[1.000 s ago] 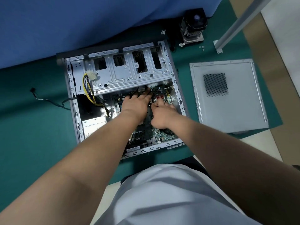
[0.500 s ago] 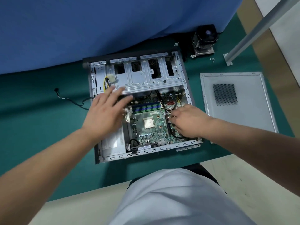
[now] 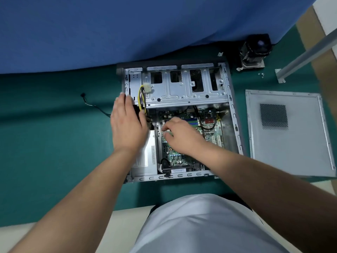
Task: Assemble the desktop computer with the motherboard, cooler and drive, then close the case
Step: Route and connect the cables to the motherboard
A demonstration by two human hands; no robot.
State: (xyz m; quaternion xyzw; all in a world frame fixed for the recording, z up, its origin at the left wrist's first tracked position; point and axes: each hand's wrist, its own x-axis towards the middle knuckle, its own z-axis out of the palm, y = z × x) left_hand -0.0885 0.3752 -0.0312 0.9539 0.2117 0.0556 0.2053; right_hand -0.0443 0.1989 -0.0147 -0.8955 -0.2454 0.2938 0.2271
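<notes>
The open computer case (image 3: 235,114) lies flat on the green mat (image 3: 54,143), near the middle of the view, its open side up. The motherboard (image 3: 182,152) sits inside it, filling the case's lower right part, with black cables looped over its upper right corner. At 12 o'clock from the board the metal drive cage (image 3: 186,88) spans the case's top. At 9 o'clock from the board is the silver power supply (image 3: 145,161), and yellow and black wires (image 3: 142,99) run up from it to a white plug on the cage.

The right hand (image 3: 180,136) hovers over the centre of the board, fingers curled loosely inward; whether the fingertips pinch anything cannot be told. The left hand (image 3: 127,125) is flat and released, fingers straight and pointing to 12 o'clock, over the case's left wall and the power supply.

At 3 o'clock from the case, just beside it, lies the grey side panel (image 3: 291,143) with its mesh vent. At 1 o'clock stands the cooler (image 3: 255,50), apart from the case, with a few small screws (image 3: 261,75) near it. At 9 o'clock a thin black cable (image 3: 94,106) trails across the mat. A blue cloth (image 3: 127,28) covers the far side.
</notes>
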